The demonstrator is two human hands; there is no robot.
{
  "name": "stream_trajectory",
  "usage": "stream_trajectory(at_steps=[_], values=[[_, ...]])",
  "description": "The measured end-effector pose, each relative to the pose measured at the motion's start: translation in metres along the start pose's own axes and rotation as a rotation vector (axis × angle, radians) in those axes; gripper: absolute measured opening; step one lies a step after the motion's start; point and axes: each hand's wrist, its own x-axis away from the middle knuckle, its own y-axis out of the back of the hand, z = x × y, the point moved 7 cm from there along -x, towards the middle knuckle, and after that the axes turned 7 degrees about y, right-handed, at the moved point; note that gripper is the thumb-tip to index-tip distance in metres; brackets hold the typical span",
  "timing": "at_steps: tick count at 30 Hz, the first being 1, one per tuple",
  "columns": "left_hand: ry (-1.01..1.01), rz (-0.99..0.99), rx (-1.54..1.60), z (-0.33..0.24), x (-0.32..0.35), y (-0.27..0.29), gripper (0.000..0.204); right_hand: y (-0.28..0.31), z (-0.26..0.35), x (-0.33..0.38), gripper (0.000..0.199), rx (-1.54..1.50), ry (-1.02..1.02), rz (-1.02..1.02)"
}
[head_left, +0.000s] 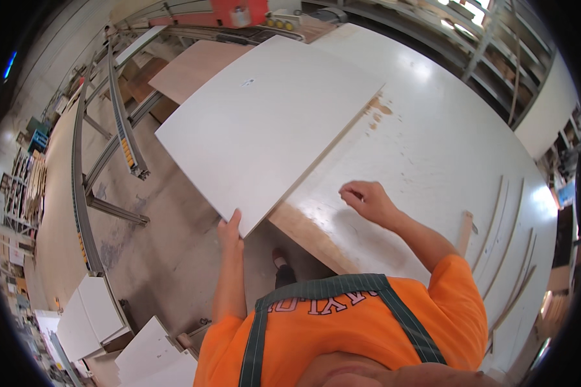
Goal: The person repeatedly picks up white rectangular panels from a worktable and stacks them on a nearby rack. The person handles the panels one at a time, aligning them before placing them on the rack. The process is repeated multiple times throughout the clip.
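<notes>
A large white panel lies partly on the white worktable and juts out past its left edge. At the panel's near corner my left hand is closed, with the thumb on top and the fingers under the edge. My right hand is apart from the panel, above the worktable to its right. Its fingers are curled in, and I see nothing in them. A small pale label sits on the panel's far part.
Left of the panel stands a metal frame with rails. A brownish board lies behind it. Thin strips lie on the worktable's right side. White boards are stacked at lower left. Shelving stands at far right.
</notes>
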Motion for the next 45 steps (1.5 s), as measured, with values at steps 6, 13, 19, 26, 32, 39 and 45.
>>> stream_trajectory(at_steps=[6,13,19,26,32,39,45], values=[[-0.028,-0.185,-0.110,0.035,0.144,0.057,0.038,0.102,-0.121,0.016,0.020,0.322,-0.044,-0.417],[0.071,-0.269,-0.218,0.073,0.266,0.142,0.040,0.181,-0.260,0.044,0.038,1.180,-0.549,-0.231],[0.128,-0.212,-0.409,0.090,0.326,0.199,0.046,0.177,-0.308,0.016,0.037,1.129,-0.159,-0.136],[0.157,-0.264,-0.324,0.120,0.324,0.209,0.064,0.193,-0.283,-0.036,0.070,-0.420,-0.607,-0.081],[0.088,-0.415,-0.153,0.101,0.386,0.234,0.055,0.117,-0.238,-0.048,0.070,-0.541,-0.573,0.062],[-0.296,-0.503,0.177,0.043,0.531,0.250,0.030,-0.001,-0.186,-0.115,0.071,-0.670,-0.463,0.288],[-0.994,-0.478,0.878,0.064,0.595,0.198,0.043,-0.116,-0.062,-0.160,0.071,-0.693,-0.302,0.502]])
